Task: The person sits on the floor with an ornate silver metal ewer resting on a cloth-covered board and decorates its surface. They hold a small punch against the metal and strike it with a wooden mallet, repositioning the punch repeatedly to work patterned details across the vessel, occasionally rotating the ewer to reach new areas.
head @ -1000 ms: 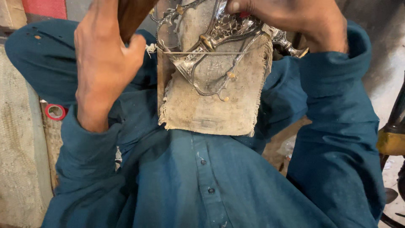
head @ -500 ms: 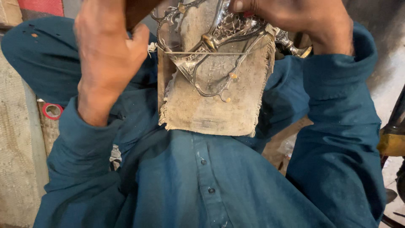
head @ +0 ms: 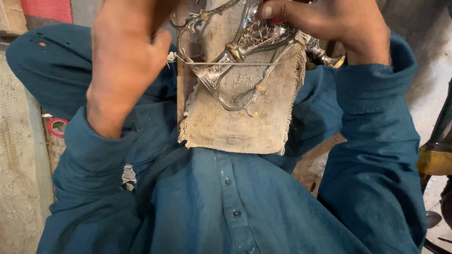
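We clamp the silver ornament (head: 245, 51) against the cloth-covered board (head: 235, 127) with right hand (head: 329, 28) fingers closed on it, steadying it, while the left hand (head: 122, 61) curls around something we cannot make out.

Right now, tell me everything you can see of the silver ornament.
The silver ornament is shiny, openwork metal with scrolls, embossed texture and small brassy spots. It lies flat on a frayed, dirty cloth, tapering toward the person. The right hand presses on its upper part; its top runs out of view.
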